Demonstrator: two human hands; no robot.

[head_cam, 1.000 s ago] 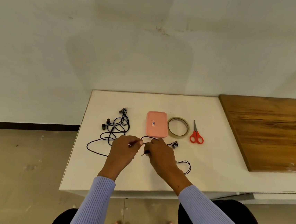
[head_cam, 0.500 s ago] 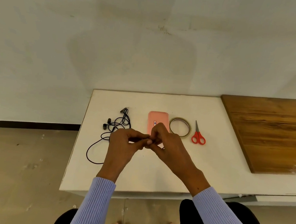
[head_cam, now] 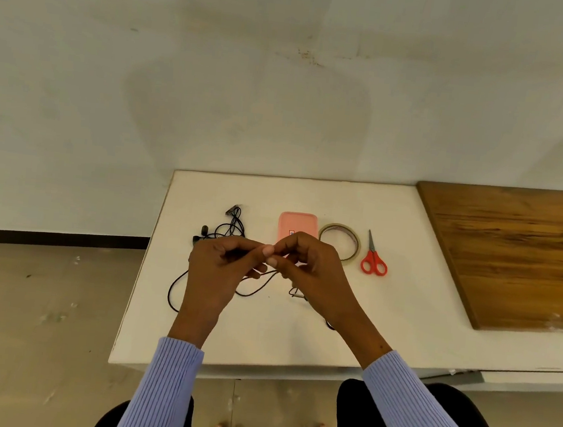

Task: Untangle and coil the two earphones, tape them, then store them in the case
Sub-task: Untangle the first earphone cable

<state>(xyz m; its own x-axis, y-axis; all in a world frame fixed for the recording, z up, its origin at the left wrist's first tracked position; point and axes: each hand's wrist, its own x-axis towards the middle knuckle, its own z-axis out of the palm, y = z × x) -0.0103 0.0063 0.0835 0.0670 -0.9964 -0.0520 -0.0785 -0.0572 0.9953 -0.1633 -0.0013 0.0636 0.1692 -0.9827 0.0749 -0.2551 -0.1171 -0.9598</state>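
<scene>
Cable loop (head_cam: 255,288) newly slack — below hands.

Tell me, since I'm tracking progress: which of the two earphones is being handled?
The earphone whose cable runs between both hands; the other earphone lies tangled left of the pink case.

A matt white table top (head_cam: 399,328) meets a grained brown wooden board (head_cam: 516,256), bearing a smooth pink plastic case (head_cam: 298,223), glossy tape ring (head_cam: 349,240) and red plastic-handled, metal-bladed scissors (head_cam: 373,258)
</scene>
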